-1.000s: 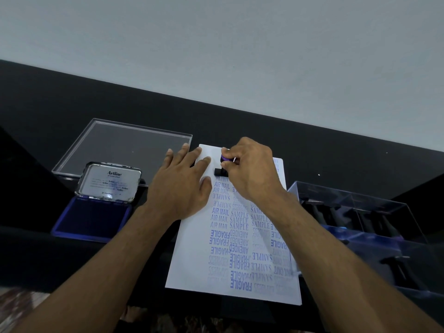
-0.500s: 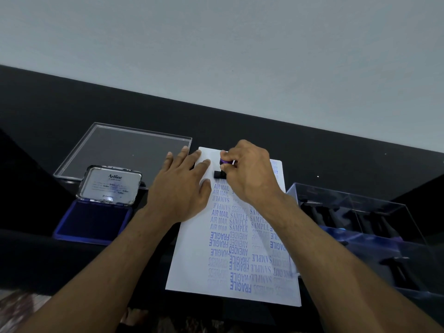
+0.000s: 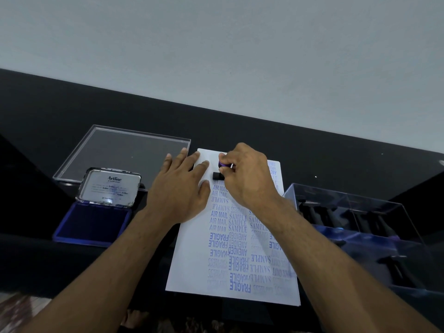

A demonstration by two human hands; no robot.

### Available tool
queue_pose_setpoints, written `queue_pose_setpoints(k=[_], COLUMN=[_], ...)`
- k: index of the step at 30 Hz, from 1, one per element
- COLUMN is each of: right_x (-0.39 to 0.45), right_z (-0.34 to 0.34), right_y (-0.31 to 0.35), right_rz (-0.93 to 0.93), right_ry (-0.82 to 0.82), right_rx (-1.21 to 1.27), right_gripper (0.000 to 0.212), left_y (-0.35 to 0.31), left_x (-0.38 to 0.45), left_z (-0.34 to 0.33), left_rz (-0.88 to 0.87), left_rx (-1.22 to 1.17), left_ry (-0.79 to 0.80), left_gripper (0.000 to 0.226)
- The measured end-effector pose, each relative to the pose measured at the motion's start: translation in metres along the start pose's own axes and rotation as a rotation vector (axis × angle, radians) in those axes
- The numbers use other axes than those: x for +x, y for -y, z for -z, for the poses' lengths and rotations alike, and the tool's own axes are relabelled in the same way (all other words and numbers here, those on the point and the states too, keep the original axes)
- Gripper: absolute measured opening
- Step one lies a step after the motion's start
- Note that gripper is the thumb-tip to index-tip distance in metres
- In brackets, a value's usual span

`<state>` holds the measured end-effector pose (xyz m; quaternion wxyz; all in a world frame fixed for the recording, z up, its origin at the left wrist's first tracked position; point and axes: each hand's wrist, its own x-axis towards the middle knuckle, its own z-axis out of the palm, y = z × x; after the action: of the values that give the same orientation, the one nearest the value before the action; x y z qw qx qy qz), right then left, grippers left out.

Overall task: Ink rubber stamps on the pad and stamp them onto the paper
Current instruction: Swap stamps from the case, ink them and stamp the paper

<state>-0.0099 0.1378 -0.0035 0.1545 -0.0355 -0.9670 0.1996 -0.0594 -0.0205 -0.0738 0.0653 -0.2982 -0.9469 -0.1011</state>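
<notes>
My right hand [image 3: 247, 176] pinches the stamp [image 3: 219, 173] on the paper [image 3: 192, 260]; my left hand [image 3: 182, 191] lies flat, fingers apart; rocking could smear 1 print.

Dim, cool, even light with soft shadows only. Faint glare on the ink pad lid [image 3: 110, 187] and clear box [image 3: 355, 213]. Wide-angle bending toward the edges; print sharp mid-frame, softer lower down.

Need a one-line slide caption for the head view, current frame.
Right hand presses a rubber stamp onto the printed paper while the left hand lies flat on it.
</notes>
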Motion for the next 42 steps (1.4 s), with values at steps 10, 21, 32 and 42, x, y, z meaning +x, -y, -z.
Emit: queue_pose_setpoints(k=[10,21,32,42], right_x=[0.001,-0.004,-0.018,-0.025], right_z=[-0.001,0.023,0.024,0.028], right_y=[-0.002,-0.025,-0.03,-0.03], right_rz=[-0.014,-0.464,-0.559,-0.574], right_ry=[-0.029,-0.335,-0.278,-0.277], right_rx=[0.015,0.608,0.672,0.746], right_gripper=[0.01,0.022,0.023,0.024], left_y=[0.0,0.001,0.0,0.0], left_x=[0.0,-0.001,-0.002,0.001], left_z=[-0.001,-0.001,0.001,0.003], left_rz=[-0.003,0.013,0.002,0.019], left_rx=[0.013,-0.006,-0.017,-0.014], left_ry=[-0.004,0.006,0.003,0.04], left_gripper=[0.069,0.074,0.072,0.073])
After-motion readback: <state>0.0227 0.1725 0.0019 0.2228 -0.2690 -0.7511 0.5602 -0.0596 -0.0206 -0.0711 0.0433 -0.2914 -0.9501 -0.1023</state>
